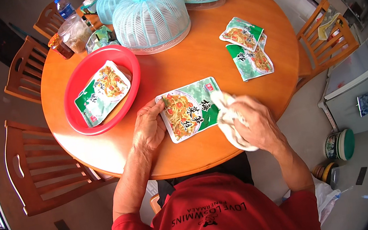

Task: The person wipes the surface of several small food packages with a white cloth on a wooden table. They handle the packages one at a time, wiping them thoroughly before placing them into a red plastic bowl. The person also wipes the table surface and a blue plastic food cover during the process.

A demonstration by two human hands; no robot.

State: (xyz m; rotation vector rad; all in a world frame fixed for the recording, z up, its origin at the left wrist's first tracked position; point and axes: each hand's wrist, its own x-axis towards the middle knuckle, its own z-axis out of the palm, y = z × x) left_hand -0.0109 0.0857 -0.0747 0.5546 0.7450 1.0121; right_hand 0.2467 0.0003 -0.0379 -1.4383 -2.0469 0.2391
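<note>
While one printed packet [192,109] appears to be mid-wipe: it sits between the two hands, near the close edge of the table [177,64]; lifted or resting, I cannot tell.
Left hand [146,128]: thumb over the packet's left edge, clamped on it, the other fingers partly hidden.
Right hand [257,121]: fingers closed around a bunched white cloth [227,116] at the packet's right side.
Red basin [70,104]: one similar packet [103,93] inside, perhaps done.
Packet pile [243,32]: at least two overlapping, perhaps left to do; nothing settles which are finished.
Far side: blue mesh covers [151,21], a clear jar [75,34].
In the way: only the basin's raised wall, between left hand and basin packet.
</note>
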